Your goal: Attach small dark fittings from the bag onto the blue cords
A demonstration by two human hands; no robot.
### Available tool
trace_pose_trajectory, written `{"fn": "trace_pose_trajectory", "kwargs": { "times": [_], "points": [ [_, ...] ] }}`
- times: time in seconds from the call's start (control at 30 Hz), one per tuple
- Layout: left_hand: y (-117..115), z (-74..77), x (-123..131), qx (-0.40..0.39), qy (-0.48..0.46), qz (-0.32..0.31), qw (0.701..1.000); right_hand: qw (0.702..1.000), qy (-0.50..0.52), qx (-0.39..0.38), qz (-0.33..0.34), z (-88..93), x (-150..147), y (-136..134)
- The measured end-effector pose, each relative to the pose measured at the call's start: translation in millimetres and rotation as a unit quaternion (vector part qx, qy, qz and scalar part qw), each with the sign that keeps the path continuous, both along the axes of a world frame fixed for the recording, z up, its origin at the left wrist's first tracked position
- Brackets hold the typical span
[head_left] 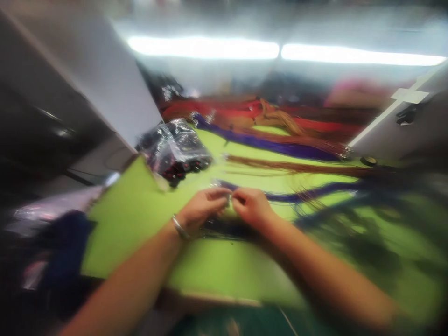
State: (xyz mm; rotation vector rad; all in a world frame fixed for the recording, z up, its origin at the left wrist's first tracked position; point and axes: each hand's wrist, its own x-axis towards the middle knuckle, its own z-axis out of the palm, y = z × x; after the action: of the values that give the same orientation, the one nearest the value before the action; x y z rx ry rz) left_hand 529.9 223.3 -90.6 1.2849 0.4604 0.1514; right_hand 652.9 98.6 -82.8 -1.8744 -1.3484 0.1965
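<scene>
- Both hands are found at the near middle of the lime-green work mat (140, 219), fingertips meeting.
- The left hand (203, 207), with a metal bangle (179, 228) at its wrist, is curled nearly closed; thumb and forefinger appear pinched on a small pale item (229, 199). The item cannot be identified through the motion blur.
- The right hand (252, 205) is likewise curled, its fingertips pressed to the same item from the other side. Whether it truly grips or only touches cannot be told.
- A dark blue-purple hair strand (315, 192) is seen leading from the hands toward the right side of the mat. Its long axis lies roughly left to right across the mat, its loose end fanning out at the right.
- Risk, as judged: the fine pinch could slip, since the item is small and held only at the fingertips; it would fall on the mat just below the hands.
- Risk, as judged: the loose fibres right of the hands may snag or tangle with the dark green fibres (367, 242) beside them if the strand is pulled sideways.
- Further back on the mat, a purple strand (266, 144), a brown strand (297, 167) and red strands (224, 109) lie roughly parallel, well apart from the hands.
- A clear plastic bag of dark small parts (175, 151) rests at the mat's far left corner, near enough to be knocked by the left forearm.
</scene>
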Motion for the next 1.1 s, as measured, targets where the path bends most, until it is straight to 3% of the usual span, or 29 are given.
{"fn": "trace_pose_trajectory", "kwargs": {
  "times": [0.23,0.47,0.57,0.7,0.8,0.93,1.1],
  "points": [
    [-2,-5.9,2,-0.006,-0.002,-0.017,1.000,0.996,-0.072,-0.044,-0.012,-10.4,-5,0],
    [-9,4.0,3,0.048,0.002,-0.001,0.999,0.993,-0.097,-0.053,-0.031,-14.8,-11,0],
    [-9,6.3,3,0.060,-0.003,-0.007,0.998,0.996,-0.065,-0.059,-0.031,-7.3,-7,-1],
    [-7,5.3,2,0.051,-0.034,0.011,0.998,0.996,0.013,-0.093,-0.003,15.8,17,6],
    [-6,4.3,1,0.010,-0.017,-0.001,1.000,0.992,-0.036,-0.118,-0.016,26.0,42,24],
    [-8,6.3,1,-0.004,0.003,-0.003,1.000,0.965,-0.151,-0.211,-0.037,14.8,62,56],
    [-8,9.6,2,-0.042,-0.005,0.044,0.998,0.946,-0.178,-0.259,-0.080,-8.9,68,81]
  ]
}}
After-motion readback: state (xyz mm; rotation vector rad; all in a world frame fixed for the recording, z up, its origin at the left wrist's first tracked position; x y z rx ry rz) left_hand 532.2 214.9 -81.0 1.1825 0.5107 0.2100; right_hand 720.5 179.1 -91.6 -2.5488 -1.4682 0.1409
